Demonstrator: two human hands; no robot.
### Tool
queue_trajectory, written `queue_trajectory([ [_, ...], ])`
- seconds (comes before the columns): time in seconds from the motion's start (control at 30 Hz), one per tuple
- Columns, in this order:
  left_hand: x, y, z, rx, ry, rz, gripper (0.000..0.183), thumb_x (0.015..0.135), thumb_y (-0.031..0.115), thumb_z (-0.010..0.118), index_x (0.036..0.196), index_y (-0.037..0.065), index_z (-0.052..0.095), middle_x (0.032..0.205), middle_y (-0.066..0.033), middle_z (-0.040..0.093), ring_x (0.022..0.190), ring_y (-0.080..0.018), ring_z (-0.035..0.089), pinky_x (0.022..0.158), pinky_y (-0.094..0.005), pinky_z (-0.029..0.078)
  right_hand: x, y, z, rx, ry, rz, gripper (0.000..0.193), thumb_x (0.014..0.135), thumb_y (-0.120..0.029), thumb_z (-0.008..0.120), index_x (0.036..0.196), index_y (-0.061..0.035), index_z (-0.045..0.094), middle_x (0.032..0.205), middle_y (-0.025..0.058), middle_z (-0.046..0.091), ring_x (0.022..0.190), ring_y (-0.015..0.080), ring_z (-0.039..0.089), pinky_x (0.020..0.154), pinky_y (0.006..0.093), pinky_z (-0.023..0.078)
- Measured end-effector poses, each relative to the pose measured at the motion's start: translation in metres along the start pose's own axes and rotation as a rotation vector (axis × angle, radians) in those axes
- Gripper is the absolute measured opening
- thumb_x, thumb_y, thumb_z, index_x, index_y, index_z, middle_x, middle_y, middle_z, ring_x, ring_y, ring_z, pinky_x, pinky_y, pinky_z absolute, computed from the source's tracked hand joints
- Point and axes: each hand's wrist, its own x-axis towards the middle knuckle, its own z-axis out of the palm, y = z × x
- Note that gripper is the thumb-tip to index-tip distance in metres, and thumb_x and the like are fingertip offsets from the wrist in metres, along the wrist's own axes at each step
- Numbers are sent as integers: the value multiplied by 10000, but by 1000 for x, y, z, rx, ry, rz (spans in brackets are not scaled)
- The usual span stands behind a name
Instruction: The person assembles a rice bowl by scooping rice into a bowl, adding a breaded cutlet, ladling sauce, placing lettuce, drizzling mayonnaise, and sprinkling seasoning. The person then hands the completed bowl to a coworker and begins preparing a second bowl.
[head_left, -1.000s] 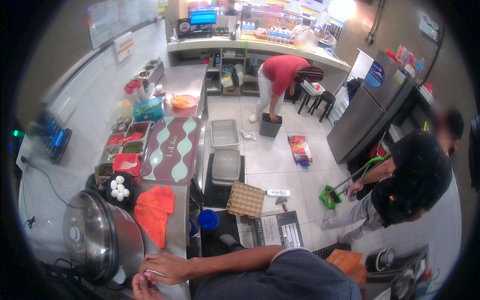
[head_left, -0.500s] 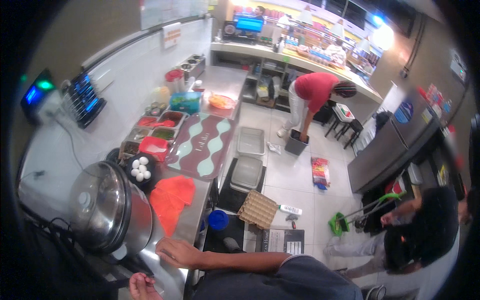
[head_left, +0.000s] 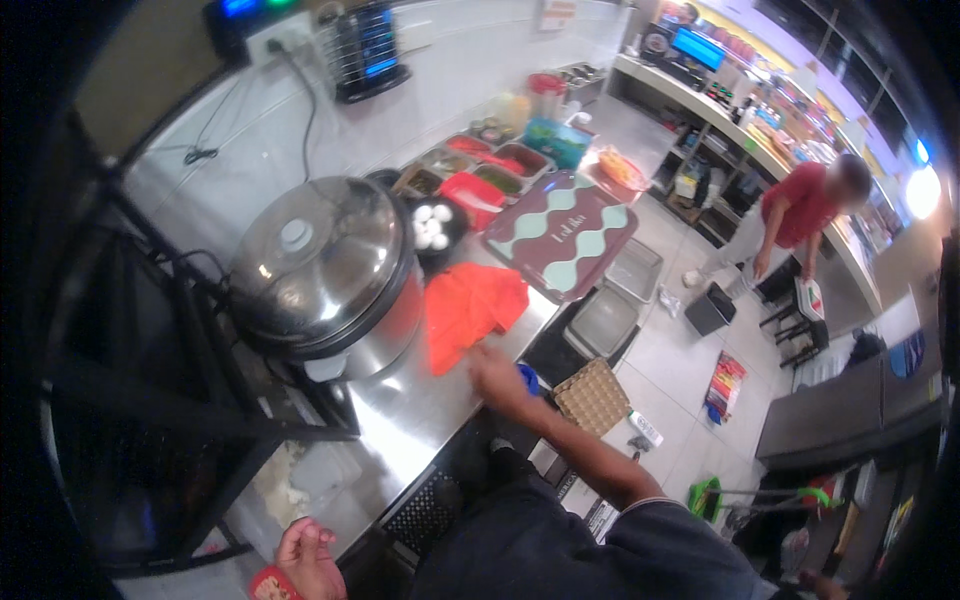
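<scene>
My right hand (head_left: 497,380) is over the steel counter, at the near edge of an orange cloth (head_left: 475,305). Motion smears its fingers, and I cannot tell whether it touches the cloth. Low in the view, my left hand (head_left: 310,560) has its fingers curled in, and nothing shows in them. A small red patterned thing (head_left: 272,583) lies by that wrist; its kind is unclear. Beyond the cloth stand a large silver cooker (head_left: 320,270) with its lid on and a dark bowl of white eggs (head_left: 431,228).
A patterned tray (head_left: 560,235) and several food containers (head_left: 500,178) line the counter. On the floor are grey tubs (head_left: 603,320), egg cartons (head_left: 594,395) and a dark bin (head_left: 711,310). A co-worker in a red shirt (head_left: 795,215) stands near stools. A dark rack (head_left: 180,400) is at left.
The view has turned left, so the counter things appear further right. My right hand has come close to the orange cloth. The co-worker in red has risen from the bin.
</scene>
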Motion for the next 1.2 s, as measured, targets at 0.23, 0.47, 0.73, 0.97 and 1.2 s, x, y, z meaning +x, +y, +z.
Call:
queue_trajectory([
  [0.23,-56,-15,-40,-623,122,50,158,972,27,602,1127,6,624,1048,-119,639,932,-225,590,795,-364,508,68,83,39,-161,-24,170,495,946,-344,599,1433,-285,527,1460,158,457,1369,364,377,1070,539,303],
  [0.47,-101,-28,-34,-510,628,-98,97,948,156,647,979,76,601,859,7,536,775,-98,515,693,-313,441,79,146,71,-136,73,41,319,898,-279,629,1150,-94,692,1311,193,582,1246,394,502,1053,504,387],
  [0.73,-95,-4,-131,-300,1150,163,208,955,175,664,1103,29,676,875,26,621,755,-81,559,679,-255,473,115,222,72,-242,342,-345,282,912,-234,612,915,44,657,867,204,664,759,352,629,727,464,508],
  [0.97,-50,17,-267,116,1345,408,157,869,130,736,967,8,726,844,-46,711,732,-112,649,635,-278,509,126,303,87,-265,342,-537,370,926,-344,617,950,22,663,840,179,664,691,314,619,639,426,502],
  [1.2,39,-152,-460,1124,773,-300,172,785,112,646,892,-4,714,958,-230,706,921,-388,694,813,-452,556,104,235,94,-133,258,-557,480,917,-480,654,953,-2,669,806,149,672,619,270,608,542,375,489],
])
